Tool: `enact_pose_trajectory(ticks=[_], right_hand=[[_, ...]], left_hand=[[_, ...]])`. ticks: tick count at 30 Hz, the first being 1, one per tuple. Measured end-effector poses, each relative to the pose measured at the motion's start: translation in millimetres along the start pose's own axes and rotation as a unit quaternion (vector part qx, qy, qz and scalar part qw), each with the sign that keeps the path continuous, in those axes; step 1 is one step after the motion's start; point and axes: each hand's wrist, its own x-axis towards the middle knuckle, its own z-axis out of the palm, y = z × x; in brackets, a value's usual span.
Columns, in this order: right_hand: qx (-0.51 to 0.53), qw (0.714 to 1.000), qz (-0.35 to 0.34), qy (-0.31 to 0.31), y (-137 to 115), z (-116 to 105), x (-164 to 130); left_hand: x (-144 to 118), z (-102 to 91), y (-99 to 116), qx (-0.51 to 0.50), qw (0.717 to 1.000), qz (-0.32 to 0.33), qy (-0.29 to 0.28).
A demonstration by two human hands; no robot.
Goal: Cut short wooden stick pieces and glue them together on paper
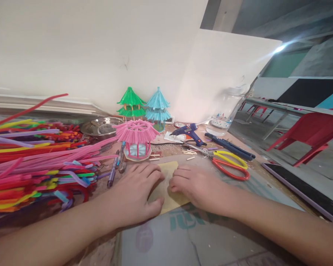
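Note:
My left hand [134, 194] lies flat on the left part of a tan piece of cardboard [169, 171], fingers spread. My right hand [195, 186] presses on its right part, fingers curled at the edge. The cardboard rests on a grey cutting mat [183, 236]. Just beyond it stands a pink pipe-cleaner pavilion [135, 138].
A big pile of coloured pipe cleaners [30, 159] fills the left side. Green [131, 103] and blue [157, 107] pavilions stand at the wall. A blue glue gun [190, 132], red-yellow scissors [229, 162], blue pliers [230, 147], a metal dish [101, 126] and a tablet [305, 190] lie around.

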Motion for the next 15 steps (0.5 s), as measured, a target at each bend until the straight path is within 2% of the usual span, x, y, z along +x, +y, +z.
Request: enact_pose_trajectory(ticks=[5,8,12,15], right_hand=[[0.026,1.000,-0.010,-0.011,2.7,0.7,-0.2],[-0.006,1.000,0.017,0.012,3.8,0.8,-0.3],[0.004,1.000,-0.003,-0.011,1.4,0.3,-0.2],[-0.011,1.000,0.000,0.004,-0.3,-0.4,0.1]], left_hand=[[0.0,-0.6,0.8,-0.004,1.000,-0.003,-0.007],[1.0,-1.1,1.6,-0.002,1.000,-0.003,-0.015],[1.1,-1.7,1.9,-0.002,1.000,-0.008,-0.020],[0.9,-2.2,2.1,0.001,1.000,-0.008,-0.026]])
